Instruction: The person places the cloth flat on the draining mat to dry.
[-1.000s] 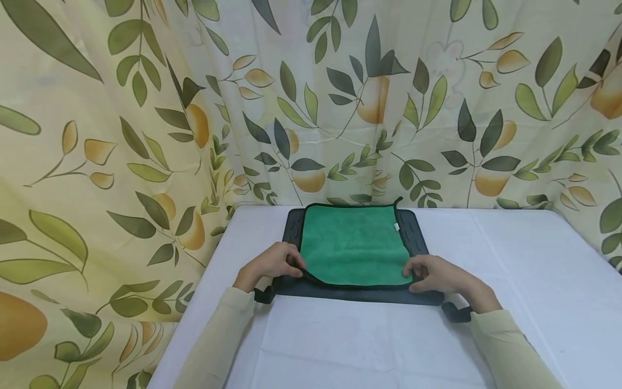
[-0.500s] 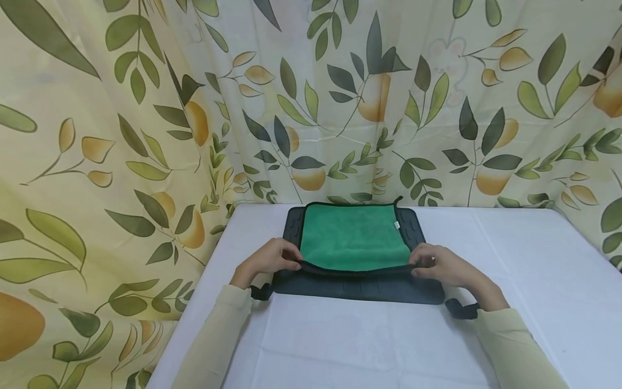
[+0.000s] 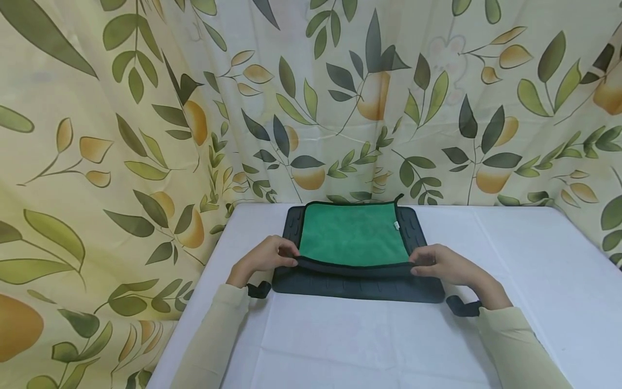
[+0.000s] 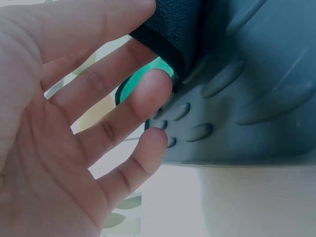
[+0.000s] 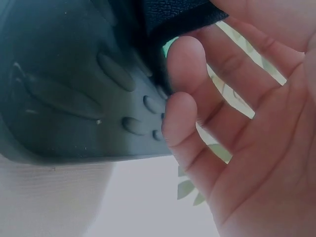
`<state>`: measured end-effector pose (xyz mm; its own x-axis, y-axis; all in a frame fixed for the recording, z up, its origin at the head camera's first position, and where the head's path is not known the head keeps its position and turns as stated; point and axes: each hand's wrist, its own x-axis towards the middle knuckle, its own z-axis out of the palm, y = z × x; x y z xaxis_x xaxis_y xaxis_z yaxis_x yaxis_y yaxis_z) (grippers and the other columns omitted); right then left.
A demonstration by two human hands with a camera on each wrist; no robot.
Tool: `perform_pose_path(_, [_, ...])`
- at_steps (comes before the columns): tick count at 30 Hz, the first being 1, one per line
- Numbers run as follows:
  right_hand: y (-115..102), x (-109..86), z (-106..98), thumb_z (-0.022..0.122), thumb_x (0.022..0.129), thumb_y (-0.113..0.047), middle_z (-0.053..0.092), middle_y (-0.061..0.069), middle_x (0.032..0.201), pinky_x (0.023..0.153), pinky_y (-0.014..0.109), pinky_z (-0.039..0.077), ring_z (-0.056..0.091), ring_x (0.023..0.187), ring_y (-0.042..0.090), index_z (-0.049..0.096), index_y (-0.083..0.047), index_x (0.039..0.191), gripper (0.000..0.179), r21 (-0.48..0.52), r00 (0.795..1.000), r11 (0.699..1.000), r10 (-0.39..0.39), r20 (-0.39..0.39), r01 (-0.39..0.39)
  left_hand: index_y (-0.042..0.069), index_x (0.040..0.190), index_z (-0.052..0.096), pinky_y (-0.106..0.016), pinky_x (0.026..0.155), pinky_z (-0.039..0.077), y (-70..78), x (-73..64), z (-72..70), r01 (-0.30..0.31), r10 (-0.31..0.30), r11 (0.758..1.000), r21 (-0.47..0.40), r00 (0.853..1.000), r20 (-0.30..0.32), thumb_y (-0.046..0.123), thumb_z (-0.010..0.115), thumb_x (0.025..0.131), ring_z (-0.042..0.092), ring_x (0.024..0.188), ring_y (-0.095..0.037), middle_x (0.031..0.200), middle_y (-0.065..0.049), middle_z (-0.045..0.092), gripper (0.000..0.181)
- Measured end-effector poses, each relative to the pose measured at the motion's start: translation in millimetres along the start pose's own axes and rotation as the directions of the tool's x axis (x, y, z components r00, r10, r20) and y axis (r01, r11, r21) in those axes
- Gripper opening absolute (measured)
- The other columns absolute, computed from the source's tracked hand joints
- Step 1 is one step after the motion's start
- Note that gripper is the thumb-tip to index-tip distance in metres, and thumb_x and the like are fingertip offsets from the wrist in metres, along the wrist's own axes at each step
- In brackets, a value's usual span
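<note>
A green towel with black edging and a small white tag lies over a dark ribbed mat. My left hand pinches its near left corner, and my right hand pinches the near right corner. Between them the near edge is raised and sags a little, showing a dark underside. In the left wrist view thumb and forefinger meet at the corner while the other fingers spread loosely. The right wrist view shows the dark towel corner at the thumb, with bumps on the mat beneath.
The mat lies on a table with a white cloth, near its far edge. Leaf-and-fruit patterned curtains hang behind the table and along its left side. Black straps circle both wrists.
Both hands have lifted the towel's near edge and moved it slightly away from me, baring more of the mat's near strip. The right hand has gone from touching the corner to pinching it.
</note>
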<state>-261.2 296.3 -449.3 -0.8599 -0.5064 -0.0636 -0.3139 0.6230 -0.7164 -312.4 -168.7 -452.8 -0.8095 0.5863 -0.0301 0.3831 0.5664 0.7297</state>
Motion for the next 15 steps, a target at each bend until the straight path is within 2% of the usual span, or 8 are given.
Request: perform_pose_path(15, [-2.5, 2.1, 6.6, 0.071, 0.096, -0.021, 0.068, 0.000, 0.097, 0.075, 0.024, 0.049, 0.055, 0.087, 0.007, 0.070, -0.008, 0.107, 0.016, 0.009, 0.999, 1.000, -0.009, 0.037, 0.009, 0.015, 0.100, 0.077, -0.030, 0.077, 0.052, -1.4, -2.6, -3.1, 0.013, -0.013, 1.000, 0.017, 1.000, 0.002, 0.012, 0.076, 0.092, 0.062, 0.086, -0.014, 0.099, -0.001, 0.075, 0.009])
